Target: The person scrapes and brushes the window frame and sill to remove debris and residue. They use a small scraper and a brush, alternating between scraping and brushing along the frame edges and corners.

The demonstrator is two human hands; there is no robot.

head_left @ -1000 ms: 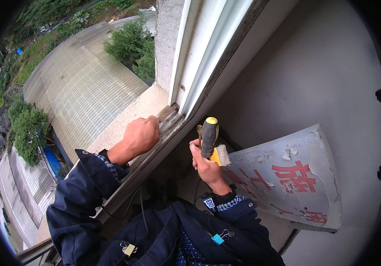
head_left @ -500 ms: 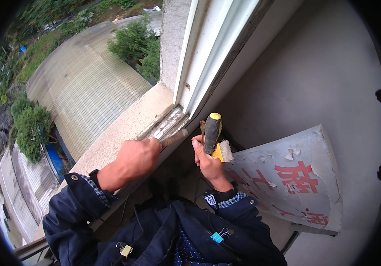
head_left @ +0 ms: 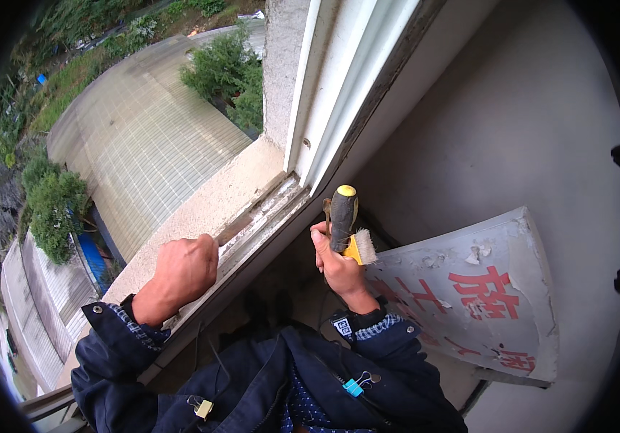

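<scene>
My left hand is closed in a fist over the window sill. A narrow brownish flat tool sticks out of it, lying along the window's bottom track, which is streaked with whitish dirt. Its exact kind does not show clearly. My right hand is held to the right of the track. In its fingers are a screwdriver with a black and yellow handle, standing handle up, and a paint brush with pale bristles and a yellow band. A small brown metal piece shows beside the handle.
A white window frame rises ahead. To the right a worn white board with red lettering leans near the grey wall. Beyond the rough sill is a drop to corrugated roofs and trees. Cables hang by my jacket.
My left hand has drawn back to the left and toward me along the sill, bringing the flat tool with it. My right hand has stayed nearly in place, still holding the screwdriver and brush.
</scene>
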